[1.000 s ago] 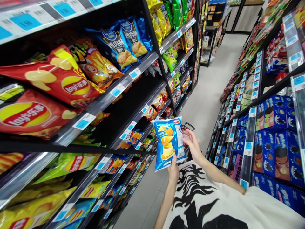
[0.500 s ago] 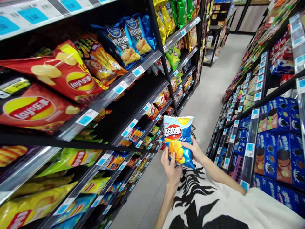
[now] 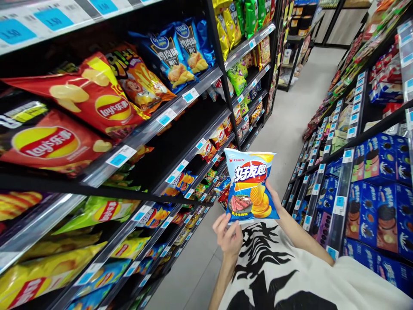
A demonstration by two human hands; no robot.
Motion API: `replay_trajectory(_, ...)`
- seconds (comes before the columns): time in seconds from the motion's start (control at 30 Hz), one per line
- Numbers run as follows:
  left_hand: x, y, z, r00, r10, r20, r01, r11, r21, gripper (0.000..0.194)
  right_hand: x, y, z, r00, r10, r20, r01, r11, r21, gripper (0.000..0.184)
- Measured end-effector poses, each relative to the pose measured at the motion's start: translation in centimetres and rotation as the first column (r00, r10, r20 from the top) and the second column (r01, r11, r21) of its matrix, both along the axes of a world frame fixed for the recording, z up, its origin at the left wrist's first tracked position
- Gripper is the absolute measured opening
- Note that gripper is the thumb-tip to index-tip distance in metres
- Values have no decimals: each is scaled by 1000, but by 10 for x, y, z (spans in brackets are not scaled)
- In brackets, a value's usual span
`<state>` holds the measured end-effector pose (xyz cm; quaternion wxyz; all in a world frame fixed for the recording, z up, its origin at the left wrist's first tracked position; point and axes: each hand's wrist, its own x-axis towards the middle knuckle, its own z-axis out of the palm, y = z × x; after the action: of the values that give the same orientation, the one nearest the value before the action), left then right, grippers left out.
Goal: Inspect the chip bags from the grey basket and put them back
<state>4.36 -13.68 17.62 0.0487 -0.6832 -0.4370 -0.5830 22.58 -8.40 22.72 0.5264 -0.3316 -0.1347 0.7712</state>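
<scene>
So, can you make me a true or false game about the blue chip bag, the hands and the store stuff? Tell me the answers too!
1. The right hand is at the right side of the blue chip bag. True.
2. The left hand is at the bag's top edge. False: it is by the bag's lower left corner.
3. The shirt is white with black shapes. True.
4. The red Lay's bags are on the floor. False: those red Lay's bags are on a shelf.
5. There are blue boxes on the right side of the picture. True.
</scene>
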Motion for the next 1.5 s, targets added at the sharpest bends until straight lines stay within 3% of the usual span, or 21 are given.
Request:
replay_trajectory(0.1, 2, 1, 5, 999, -42, -15, 42, 999, 18, 23, 2, 4, -3, 1000, -10, -4, 10, 1000, 1, 77)
replay_trajectory(0.27, 4, 8, 6, 997, -76, -1, 76, 997, 1, 19, 4, 7, -10, 996, -81, 39, 81, 997, 1, 77)
replay_trajectory(0.63, 2, 13, -2, 992, -103, 79, 110, 989, -95, 17, 6, 5, -12, 969, -206, 134, 207, 978, 6, 69)
replay_trajectory(0.83, 1, 10, -13, 952, -199, 231, 236, 960, -148, 20, 9, 5, -12, 971, -205, 119, 209, 978, -18, 70)
replay_trajectory(0.9, 1, 8, -21, 911, -203, 358, 277, 946, -169, 28, 9, 4, -11, 971, -210, 112, 213, 977, -22, 70)
replay_trajectory(1.0, 1, 9, -31, 813, -138, 566, 347, 895, -281, 55, 8, 3, -10, 967, -228, 111, 230, 973, -5, 69)
replay_trajectory(1.1, 4, 11, -34, 623, -78, 778, 572, 723, -386, 71, 5, 1, -11, 968, -223, 111, 222, 975, 20, 69)
replay_trajectory(1.17, 7, 11, -34, 455, -5, 890, 717, 595, -364, 70, 4, 1, -13, 968, -223, 110, 221, 975, 31, 68)
replay_trajectory(1.23, 10, 10, -32, 326, 86, 941, 785, 530, -320, 67, 5, 2, -14, 970, -222, 104, 219, 975, 39, 68)
replay_trajectory(1.33, 13, 8, -32, 250, 174, 953, 796, 524, -304, 62, 8, 3, -13, 976, -203, 86, 199, 979, 44, 68)
replay_trajectory(1.5, 10, 9, -32, 261, 188, 947, 778, 539, -322, 55, 8, 4, -13, 985, -169, 39, 169, 986, 19, 71)
